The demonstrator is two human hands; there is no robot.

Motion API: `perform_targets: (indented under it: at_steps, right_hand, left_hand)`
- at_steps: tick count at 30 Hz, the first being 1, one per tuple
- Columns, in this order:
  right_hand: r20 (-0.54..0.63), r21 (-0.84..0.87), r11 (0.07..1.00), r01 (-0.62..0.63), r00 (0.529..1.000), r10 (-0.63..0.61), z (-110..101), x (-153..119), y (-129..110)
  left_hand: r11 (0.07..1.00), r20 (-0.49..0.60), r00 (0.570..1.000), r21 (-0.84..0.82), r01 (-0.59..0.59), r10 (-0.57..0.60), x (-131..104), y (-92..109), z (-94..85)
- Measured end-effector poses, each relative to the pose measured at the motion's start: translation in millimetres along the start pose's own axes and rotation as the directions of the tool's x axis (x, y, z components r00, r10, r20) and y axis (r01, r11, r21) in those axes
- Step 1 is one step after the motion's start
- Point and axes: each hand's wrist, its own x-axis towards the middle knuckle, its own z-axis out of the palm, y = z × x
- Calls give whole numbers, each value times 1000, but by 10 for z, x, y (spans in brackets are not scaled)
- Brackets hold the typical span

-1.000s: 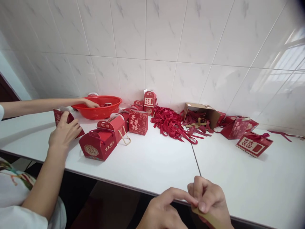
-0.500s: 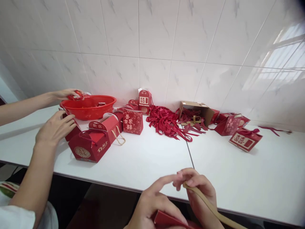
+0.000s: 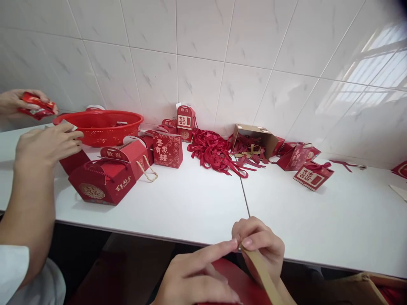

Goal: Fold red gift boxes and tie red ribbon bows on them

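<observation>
My right hand [image 3: 262, 245] pinches the end of a tan ribbon [image 3: 261, 271], which hangs down toward the bottom edge. My left hand [image 3: 197, 275] is curled over a red box piece [image 3: 237, 281], its index finger stretched to touch the fingertips of my right hand. Most of the red piece lies below the table edge, partly hidden by both hands. Beyond my hands on the white table [image 3: 203, 203] are a heap of dark red ribbons [image 3: 214, 152] and an open cardboard box [image 3: 270, 142] holding more ribbons.
At left, another person's hands hold a red packet [image 3: 37, 106] and a red box near a red basket [image 3: 104, 129]. Red gift boxes [image 3: 101, 182] stand at left, others [image 3: 313, 176] at right. A carton [image 3: 365, 284] is at lower right.
The view has turned slightly right and down. The other person's far hand has moved left from the basket with a red packet. More of my red piece shows between my hands.
</observation>
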Motion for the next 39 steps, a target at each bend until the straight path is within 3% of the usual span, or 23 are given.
perform_targets:
  at_steps: [5, 10, 13, 15, 23, 27, 29, 31, 32, 35, 36, 37, 39]
  right_hand:
    - [33, -6, 1000, -13, 999, 13, -3, 27, -43]
    - [75, 51, 997, -63, 995, 59, 23, 9, -37]
    - [30, 45, 993, -107, 994, 106, 51, -27, -21]
    - [24, 15, 995, -103, 994, 102, 62, -39, -20]
    - [66, -168, 985, 31, 998, -20, -37, 46, -43]
    - [81, -279, 960, 28, 997, -6, -125, 77, -69]
    - [33, -279, 960, -25, 999, 35, -181, 92, -109]
    - [-124, -292, 955, -44, 992, 8, -245, 123, -179]
    - [-240, -304, 952, -32, 970, -44, -275, 145, -225]
    - [-531, -303, 952, 30, 825, -195, -320, 196, -372]
    - [-562, -301, 953, 43, 799, -214, -314, 197, -408]
    - [-552, -311, 949, 54, 803, -226, -298, 188, -432]
    - [-444, -387, 919, 82, 856, -263, -247, 149, -430]
  left_hand:
    - [988, -26, 988, -6, 153, -153, 10, 35, 36]
    - [987, 88, 992, -124, 102, -91, 60, -14, -25]
    - [976, 106, 979, -117, 184, -172, 75, 7, -51]
    - [961, 105, 967, -130, 245, -232, 69, 34, -59]
    - [936, 94, 963, -228, 270, -255, 33, 10, -27]
    - [932, 105, 960, -232, 278, -260, 57, -18, -1]
    - [938, 102, 960, -208, 278, -262, 117, -15, -26]
    - [930, 9, 939, -130, 343, -345, 217, 3, -75]
    - [915, -76, 913, -96, 392, -400, 278, 14, -102]
    - [871, -280, 826, -95, 483, -489, 457, 18, -143]
    - [874, -296, 824, -102, 475, -483, 501, -1, -133]
    - [883, -297, 834, -97, 459, -466, 531, -32, -110]
    - [909, -313, 857, -56, 413, -409, 546, -126, -35]
